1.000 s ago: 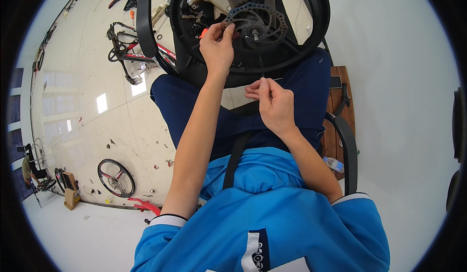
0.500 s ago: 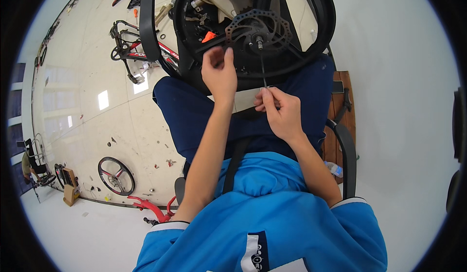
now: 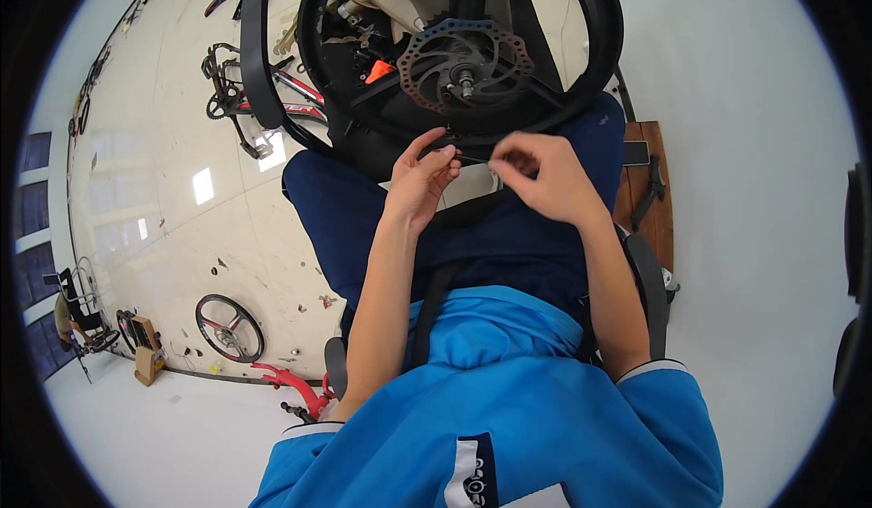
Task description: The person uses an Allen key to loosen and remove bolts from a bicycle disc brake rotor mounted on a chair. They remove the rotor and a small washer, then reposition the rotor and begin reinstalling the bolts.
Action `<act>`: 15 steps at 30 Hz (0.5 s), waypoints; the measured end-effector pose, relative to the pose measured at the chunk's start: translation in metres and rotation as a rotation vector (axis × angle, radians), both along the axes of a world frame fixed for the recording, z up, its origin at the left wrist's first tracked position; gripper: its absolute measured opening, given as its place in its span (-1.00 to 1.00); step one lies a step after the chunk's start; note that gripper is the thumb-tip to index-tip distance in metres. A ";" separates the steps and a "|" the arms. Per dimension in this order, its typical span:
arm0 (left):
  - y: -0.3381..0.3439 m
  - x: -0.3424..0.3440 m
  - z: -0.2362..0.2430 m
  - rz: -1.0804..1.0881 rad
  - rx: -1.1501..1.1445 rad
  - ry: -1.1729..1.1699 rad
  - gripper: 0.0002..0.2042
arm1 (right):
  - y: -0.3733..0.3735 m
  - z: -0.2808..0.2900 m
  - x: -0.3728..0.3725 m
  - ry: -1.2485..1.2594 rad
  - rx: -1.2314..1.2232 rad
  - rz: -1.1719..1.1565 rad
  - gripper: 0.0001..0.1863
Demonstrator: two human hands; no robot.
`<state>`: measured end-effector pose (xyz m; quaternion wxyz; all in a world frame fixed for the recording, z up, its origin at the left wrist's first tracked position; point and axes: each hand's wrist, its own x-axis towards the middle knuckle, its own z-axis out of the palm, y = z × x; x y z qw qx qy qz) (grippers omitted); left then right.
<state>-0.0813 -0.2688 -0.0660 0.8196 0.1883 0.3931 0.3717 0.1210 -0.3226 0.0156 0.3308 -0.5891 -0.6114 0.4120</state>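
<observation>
A thin dark metal rod (image 3: 473, 159) lies nearly level between my two hands, in front of the wheel. My left hand (image 3: 421, 181) is closed at one end of it, with thumb and fingertips together and the index finger partly raised. My right hand (image 3: 552, 177) pinches the other end, its fingers curled and slightly blurred. Just beyond my hands stands a black spoked wheel (image 3: 607, 31) with a perforated brake disc (image 3: 427, 77) facing me. A threaded axle end (image 3: 467, 83) sticks out of the disc's centre, and neither hand touches it.
An orange piece (image 3: 380, 71) and small metal parts lie on the black seat behind the wheel. On the floor at left are a bicycle frame (image 3: 282, 108), another wheel (image 3: 230, 328) and a red frame part (image 3: 289, 385). A wooden board (image 3: 647, 195) is at right.
My right hand has drawn the rod back from the axle and turned it from upright to nearly level. My left hand has come down from beside the disc to the rod's other end.
</observation>
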 end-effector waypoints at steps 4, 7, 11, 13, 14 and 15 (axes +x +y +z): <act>-0.011 0.008 -0.008 0.112 -0.184 -0.076 -0.50 | 0.020 -0.023 -0.018 0.592 -0.050 -0.363 -0.86; -0.018 0.010 -0.024 0.060 -0.240 -0.140 -0.66 | 0.028 -0.037 -0.032 0.604 -0.003 -0.490 -0.86; -0.023 0.023 -0.024 -0.016 -0.242 -0.111 -0.76 | 0.036 -0.047 -0.043 0.599 0.100 -0.585 -0.88; -0.022 0.029 -0.024 -0.027 -0.247 -0.137 -0.75 | 0.039 -0.046 -0.046 0.562 0.136 -0.596 -0.90; -0.020 0.030 -0.027 -0.034 -0.245 -0.166 -0.74 | 0.041 -0.045 -0.048 0.543 0.149 -0.593 -0.91; -0.019 0.030 -0.030 -0.037 -0.242 -0.195 -0.74 | 0.043 -0.044 -0.049 0.524 0.164 -0.587 -0.92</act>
